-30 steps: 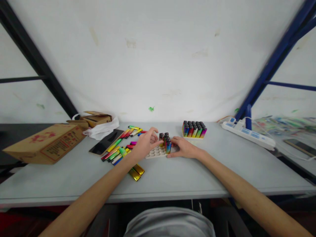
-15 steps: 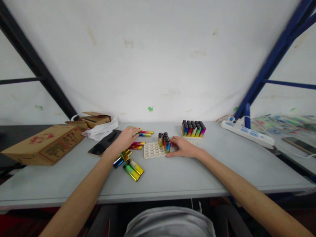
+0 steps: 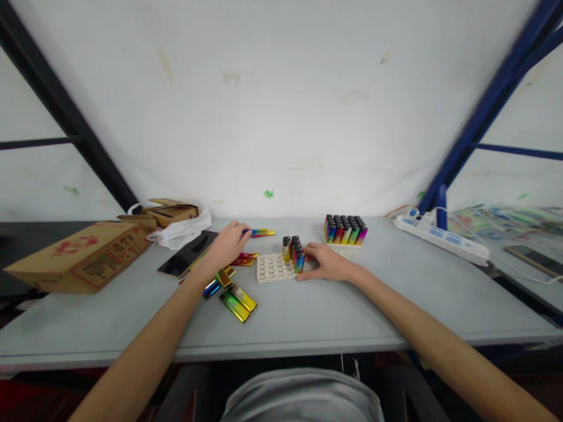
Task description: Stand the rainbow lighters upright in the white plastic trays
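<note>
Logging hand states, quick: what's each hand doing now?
Left hand: fingers curled at loose lighters; grip can't be told.
Right hand: partly open, beside standing lighters.

From where I stand, a pale desk (image 3: 329,319) runs along the foot of a big off-white wall (image 3: 281,129). Tan scuffs (image 3: 166,64) mark the plaster high above the desk, and a small green blotch (image 3: 268,194) sits just over its back edge. Left of the desk, a black metal beam (image 3: 65,102) slants up and outward, joined by a thin black crossbar (image 3: 35,143); a dark surface (image 3: 44,231) lies beyond it. Right of the desk, a blue metal beam (image 3: 479,117) leans the opposite way, with a blue crossbar (image 3: 519,151). Beneath the desk it's dark, reddish toward the left. The light falls soft and fairly even.
</note>
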`<state>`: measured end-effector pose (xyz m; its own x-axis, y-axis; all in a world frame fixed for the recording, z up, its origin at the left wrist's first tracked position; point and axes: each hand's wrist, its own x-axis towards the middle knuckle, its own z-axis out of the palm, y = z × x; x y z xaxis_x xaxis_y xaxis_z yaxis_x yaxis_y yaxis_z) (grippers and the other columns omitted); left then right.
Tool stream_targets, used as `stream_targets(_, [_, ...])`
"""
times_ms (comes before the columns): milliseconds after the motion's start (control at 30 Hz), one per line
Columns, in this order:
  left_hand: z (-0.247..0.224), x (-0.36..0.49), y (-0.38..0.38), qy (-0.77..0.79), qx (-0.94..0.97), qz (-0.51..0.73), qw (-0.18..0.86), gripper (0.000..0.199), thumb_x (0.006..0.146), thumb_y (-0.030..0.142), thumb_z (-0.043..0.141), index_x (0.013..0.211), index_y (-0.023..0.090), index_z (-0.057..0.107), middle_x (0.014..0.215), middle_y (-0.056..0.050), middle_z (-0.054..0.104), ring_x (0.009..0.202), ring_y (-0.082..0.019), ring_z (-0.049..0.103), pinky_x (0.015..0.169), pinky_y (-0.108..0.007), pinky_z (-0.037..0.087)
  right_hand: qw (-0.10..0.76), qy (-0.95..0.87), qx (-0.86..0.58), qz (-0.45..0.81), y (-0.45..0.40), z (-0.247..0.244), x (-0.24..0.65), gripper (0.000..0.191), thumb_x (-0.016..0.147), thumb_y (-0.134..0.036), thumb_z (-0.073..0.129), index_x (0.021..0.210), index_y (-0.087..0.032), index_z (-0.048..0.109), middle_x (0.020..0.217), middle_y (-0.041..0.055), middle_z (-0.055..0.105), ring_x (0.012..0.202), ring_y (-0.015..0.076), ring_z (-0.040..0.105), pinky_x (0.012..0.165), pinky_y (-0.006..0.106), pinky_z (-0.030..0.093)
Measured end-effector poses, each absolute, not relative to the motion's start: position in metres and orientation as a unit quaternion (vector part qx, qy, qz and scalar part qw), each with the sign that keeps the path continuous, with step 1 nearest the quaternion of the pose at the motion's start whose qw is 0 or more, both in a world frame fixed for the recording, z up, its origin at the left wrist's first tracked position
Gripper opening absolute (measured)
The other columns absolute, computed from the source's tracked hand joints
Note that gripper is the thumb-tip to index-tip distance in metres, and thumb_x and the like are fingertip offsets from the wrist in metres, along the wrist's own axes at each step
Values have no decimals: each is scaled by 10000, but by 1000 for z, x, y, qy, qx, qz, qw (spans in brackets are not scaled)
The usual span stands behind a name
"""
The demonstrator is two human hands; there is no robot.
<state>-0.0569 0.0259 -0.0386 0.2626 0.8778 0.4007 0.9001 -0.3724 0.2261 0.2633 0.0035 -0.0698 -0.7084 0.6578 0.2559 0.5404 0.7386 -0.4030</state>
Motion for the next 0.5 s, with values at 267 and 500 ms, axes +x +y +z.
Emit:
stream_targets(267, [-17,-33,8,-486,-603,-552,-309,408,740,489,805,933,136,741,611,16,599,550,-128,546,562,-254,443,199,-912,-326,151,2,-69,264,609,787,-631,780,1119,-134,668,923,65,609,829,216,557,753,310,436])
stream_targets(500, [-17,-12,-7,-362,-546,-549,-520,442,778,567,776,852,193,552,790,18,650,605,-108,618,622,-269,556,190,-912,-334,143,3,-71,265,564,781,-657,769,995,-148,654,895,57,602,812,215,559,731,309,428])
